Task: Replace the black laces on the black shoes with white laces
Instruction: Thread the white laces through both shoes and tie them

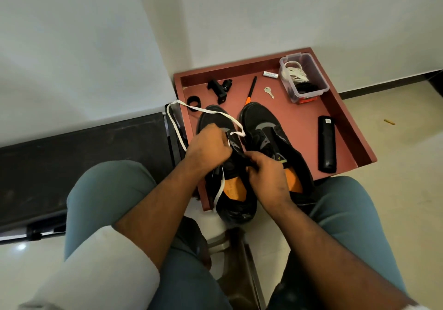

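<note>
I judge I'm early on: my left hand (208, 147) pinches the white lace (178, 131) at the near shoe (229, 165) in the red tray (345, 127), my right hand (267, 173) grips its tongue, the other shoe (271, 137) unlaced.

The left hand (208, 147) and right hand (265, 171) cover the left shoe's (217, 120) eyelets. Print on the small battery (271, 74) is too small to read.
</note>
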### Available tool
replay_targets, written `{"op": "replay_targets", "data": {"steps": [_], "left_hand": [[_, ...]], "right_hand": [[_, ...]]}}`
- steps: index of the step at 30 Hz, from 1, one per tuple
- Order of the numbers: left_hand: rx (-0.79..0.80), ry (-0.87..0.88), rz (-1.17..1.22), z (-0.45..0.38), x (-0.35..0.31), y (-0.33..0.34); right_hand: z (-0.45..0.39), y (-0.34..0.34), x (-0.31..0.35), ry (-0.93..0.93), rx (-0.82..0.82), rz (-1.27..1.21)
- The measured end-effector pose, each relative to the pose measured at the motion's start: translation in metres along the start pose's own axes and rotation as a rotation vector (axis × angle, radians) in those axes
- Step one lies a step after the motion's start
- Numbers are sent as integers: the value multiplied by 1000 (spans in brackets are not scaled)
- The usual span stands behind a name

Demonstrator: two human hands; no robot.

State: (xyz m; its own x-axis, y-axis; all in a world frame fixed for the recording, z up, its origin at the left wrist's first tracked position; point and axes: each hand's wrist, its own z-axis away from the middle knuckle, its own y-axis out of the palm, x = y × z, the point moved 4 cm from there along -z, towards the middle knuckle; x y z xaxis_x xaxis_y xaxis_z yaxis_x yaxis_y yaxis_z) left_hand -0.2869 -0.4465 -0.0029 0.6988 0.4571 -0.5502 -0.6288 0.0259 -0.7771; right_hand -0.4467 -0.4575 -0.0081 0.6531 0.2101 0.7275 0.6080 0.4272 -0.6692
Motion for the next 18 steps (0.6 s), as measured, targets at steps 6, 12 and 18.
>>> {"op": "replay_targets", "data": {"steps": [6,12,18], "left_hand": [[531,197,434,112,-29,5],[305,202,471,129,-12,35],[144,238,363,131,-9,50]], "right_hand": [[5,1,5,-58,-55,-16],[4,7,5,-362,115,196],[4,1,2,-433,243,261]]}}
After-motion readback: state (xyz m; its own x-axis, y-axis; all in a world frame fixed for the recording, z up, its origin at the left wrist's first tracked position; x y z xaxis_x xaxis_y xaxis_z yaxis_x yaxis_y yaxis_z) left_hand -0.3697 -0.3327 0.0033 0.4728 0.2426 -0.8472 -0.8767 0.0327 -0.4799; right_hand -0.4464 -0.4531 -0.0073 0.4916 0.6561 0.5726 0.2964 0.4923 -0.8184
